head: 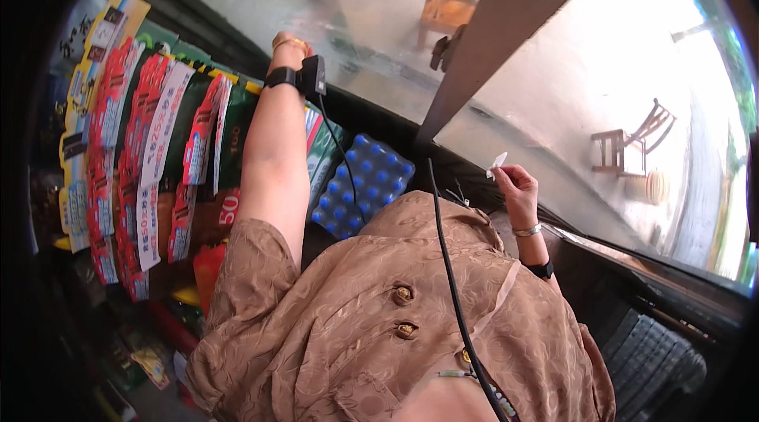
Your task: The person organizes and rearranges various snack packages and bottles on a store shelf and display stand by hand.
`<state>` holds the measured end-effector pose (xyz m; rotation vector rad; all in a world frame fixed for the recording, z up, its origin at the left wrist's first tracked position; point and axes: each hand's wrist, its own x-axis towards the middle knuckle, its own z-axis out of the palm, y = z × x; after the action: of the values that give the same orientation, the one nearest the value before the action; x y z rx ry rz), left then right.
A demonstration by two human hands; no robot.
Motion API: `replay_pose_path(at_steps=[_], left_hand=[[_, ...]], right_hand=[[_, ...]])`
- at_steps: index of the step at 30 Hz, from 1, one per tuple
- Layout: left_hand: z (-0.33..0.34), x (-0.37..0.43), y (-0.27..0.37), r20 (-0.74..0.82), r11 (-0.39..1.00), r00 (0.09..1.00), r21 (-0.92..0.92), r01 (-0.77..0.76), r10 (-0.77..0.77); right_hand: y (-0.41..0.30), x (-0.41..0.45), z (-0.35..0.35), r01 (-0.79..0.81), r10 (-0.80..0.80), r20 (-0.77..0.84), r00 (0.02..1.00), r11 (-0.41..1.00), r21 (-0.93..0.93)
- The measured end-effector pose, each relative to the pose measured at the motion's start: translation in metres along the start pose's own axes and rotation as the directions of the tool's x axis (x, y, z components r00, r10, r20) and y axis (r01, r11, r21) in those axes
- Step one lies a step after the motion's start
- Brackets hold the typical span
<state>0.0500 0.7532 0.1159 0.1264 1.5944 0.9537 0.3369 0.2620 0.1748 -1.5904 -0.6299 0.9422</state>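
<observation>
My left hand [288, 41] is stretched out past the display boxes, beside a glass panel [370, 13]. It wears a gold bracelet, and a black device [312, 77] is strapped to the forearm. Its fingers are mostly hidden behind the wrist, so I cannot make out what they hold or touch. Lower on the right, my right hand [518, 186] pinches a small white scrap [497, 165], perhaps paper or tissue, between thumb and fingertips. A silver bracelet and a black band circle that wrist.
Printed cardboard displays [154, 125] crowd the left side. A shrink-wrapped pack of blue-capped bottles [363, 185] lies near my body. A brown post [510, 31] divides the glass. Beyond it stand wooden chairs [616, 146] and a round stool [649, 188]. Black cables [447, 262] hang before me.
</observation>
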Motion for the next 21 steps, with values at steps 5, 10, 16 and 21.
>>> replay_pose_path(at_steps=[5,10,16,21], left_hand=[[-0.010,-0.055,0.001,0.042,0.996,0.999,-0.088,-0.018,0.022],[-0.012,-0.044,0.003,0.037,0.997,0.999,-0.079,0.008,-0.005],[-0.005,-0.017,-0.016,0.019,0.994,0.997,-0.080,-0.070,0.072],[-0.006,-0.002,-0.038,-0.187,0.974,0.958,0.105,-0.201,0.218]], right_hand=[[-0.005,-0.001,0.000,-0.028,0.030,0.047,0.998,0.999,-0.038],[-0.005,-0.003,-0.002,-0.011,0.011,-0.005,1.000,0.990,-0.139],[0.001,-0.005,-0.006,0.060,-0.066,-0.022,0.998,0.973,-0.224],[-0.004,-0.008,-0.002,0.089,-0.093,-0.014,0.996,0.976,-0.200]])
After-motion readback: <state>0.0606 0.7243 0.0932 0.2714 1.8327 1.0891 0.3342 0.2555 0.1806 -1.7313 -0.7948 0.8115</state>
